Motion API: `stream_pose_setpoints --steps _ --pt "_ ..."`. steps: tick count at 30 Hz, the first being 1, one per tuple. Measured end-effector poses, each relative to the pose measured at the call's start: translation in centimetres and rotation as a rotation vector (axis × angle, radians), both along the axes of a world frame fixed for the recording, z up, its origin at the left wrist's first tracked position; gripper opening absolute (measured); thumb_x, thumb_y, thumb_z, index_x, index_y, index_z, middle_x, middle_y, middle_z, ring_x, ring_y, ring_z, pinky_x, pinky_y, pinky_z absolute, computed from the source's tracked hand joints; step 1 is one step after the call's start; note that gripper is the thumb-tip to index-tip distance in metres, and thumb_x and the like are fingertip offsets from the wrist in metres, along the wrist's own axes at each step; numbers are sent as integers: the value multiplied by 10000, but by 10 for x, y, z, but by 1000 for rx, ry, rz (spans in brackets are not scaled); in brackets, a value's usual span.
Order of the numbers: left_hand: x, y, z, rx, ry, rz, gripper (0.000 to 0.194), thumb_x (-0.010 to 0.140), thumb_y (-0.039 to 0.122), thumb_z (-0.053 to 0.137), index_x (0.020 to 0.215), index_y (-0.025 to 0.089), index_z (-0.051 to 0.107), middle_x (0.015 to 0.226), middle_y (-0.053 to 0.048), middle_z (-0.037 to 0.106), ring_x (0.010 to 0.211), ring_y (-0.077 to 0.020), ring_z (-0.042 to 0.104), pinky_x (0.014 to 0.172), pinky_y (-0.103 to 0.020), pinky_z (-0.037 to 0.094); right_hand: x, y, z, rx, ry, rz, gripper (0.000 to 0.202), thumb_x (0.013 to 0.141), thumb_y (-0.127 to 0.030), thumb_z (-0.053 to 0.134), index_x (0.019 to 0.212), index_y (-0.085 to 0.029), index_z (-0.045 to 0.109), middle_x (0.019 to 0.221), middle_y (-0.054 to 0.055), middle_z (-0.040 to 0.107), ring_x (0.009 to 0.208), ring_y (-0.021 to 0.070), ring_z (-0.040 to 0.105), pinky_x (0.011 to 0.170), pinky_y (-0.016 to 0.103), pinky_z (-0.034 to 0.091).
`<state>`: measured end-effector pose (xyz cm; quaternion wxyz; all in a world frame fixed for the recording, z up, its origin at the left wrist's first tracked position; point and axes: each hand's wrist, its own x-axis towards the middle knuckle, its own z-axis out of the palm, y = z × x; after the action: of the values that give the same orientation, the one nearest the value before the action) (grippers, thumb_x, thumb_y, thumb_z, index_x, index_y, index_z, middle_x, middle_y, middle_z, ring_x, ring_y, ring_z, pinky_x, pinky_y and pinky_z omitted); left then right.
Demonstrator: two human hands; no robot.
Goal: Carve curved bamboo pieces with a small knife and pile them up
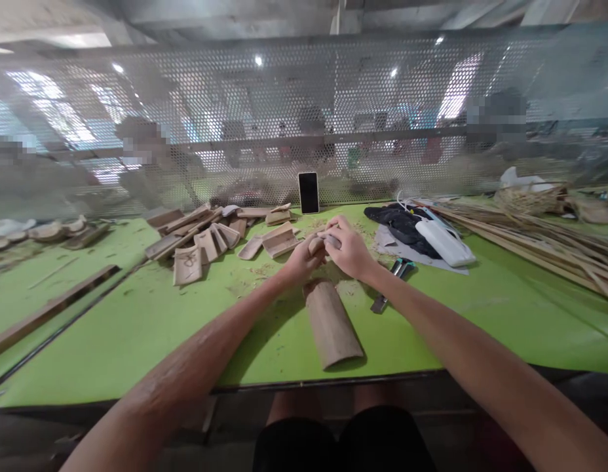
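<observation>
My left hand (305,257) and my right hand (348,249) meet above the middle of the green table. Both have their fingers curled together round something small that I cannot make out. Just below them a curved piece of bamboo (332,324) lies with its rounded side up, reaching toward the front edge. Under my right forearm, a utility knife (392,285) rests on the table. Wood shavings (257,274) are scattered about my hands.
Cut bamboo pieces (187,265) are heaped at the back left. A phone (308,193) stands upright against the perforated screen (265,105). Black cloth (399,226), a white device (444,242) and long strips (534,246) lie right. A wooden bar (53,308) is left.
</observation>
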<state>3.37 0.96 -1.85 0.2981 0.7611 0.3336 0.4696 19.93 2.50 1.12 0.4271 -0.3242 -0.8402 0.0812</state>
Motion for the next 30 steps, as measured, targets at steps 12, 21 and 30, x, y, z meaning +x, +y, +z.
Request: stream_pose_setpoints --steps 12,21,30 --pt "-2 -5 6 -41 -66 30 154 849 313 590 882 164 613 827 -49 611 707 -153 560 626 -265 485 -8 3 -12 29 -52 -112 281 830 -164 552 1080 -171 680 1094 117 513 1044 257 546 960 390 463" --pt "-12 3 -8 104 -4 58 111 857 260 621 816 160 598 782 -12 582 729 -128 525 689 -255 474 -13 -8 -7 32 -78 -55 203 915 -128 494 1041 -181 643 1115 108 504 1063 245 516 997 411 440" --pt "-11 1 -12 159 133 107 100 883 314 555 861 223 590 830 -6 573 770 -148 560 672 -251 464 -11 -5 -7 -12 -133 -169 184 954 -174 480 977 -178 662 1095 99 535 1005 224 543 904 356 476"
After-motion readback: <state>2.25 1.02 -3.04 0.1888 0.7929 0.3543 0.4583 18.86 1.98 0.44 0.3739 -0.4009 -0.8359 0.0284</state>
